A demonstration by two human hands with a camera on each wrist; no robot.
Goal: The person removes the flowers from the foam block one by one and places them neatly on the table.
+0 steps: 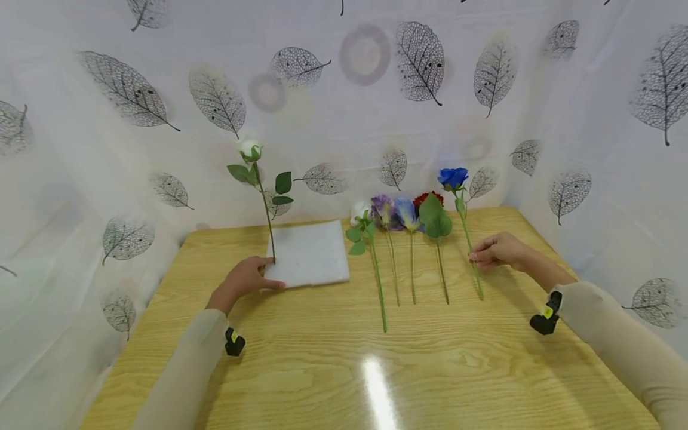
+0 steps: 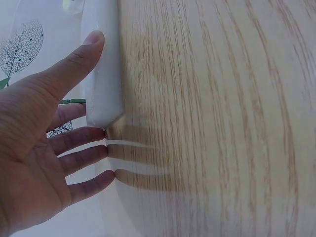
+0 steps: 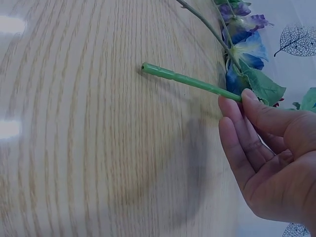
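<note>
A white rose (image 1: 249,148) stands upright with its stem in a white foam block (image 1: 312,254). My left hand (image 1: 248,278) touches the left end of the block, thumb along its front edge and index finger by the stem. In the left wrist view, the thumb lies against the foam (image 2: 106,64) and the other fingers are spread and fairly straight. My right hand (image 1: 497,249) pinches the green stem of a blue rose (image 1: 452,178) between thumb and fingers. The stem's lower end (image 3: 182,79) points out over the table in the right wrist view.
Between the hands, several artificial flowers lie in a row on the wooden table (image 1: 301,364): another white rose (image 1: 361,215), a purple flower (image 1: 384,210), a light blue flower (image 1: 407,214) and a red flower (image 1: 428,200) partly behind green leaves. A leaf-print curtain (image 1: 322,131) surrounds the table.
</note>
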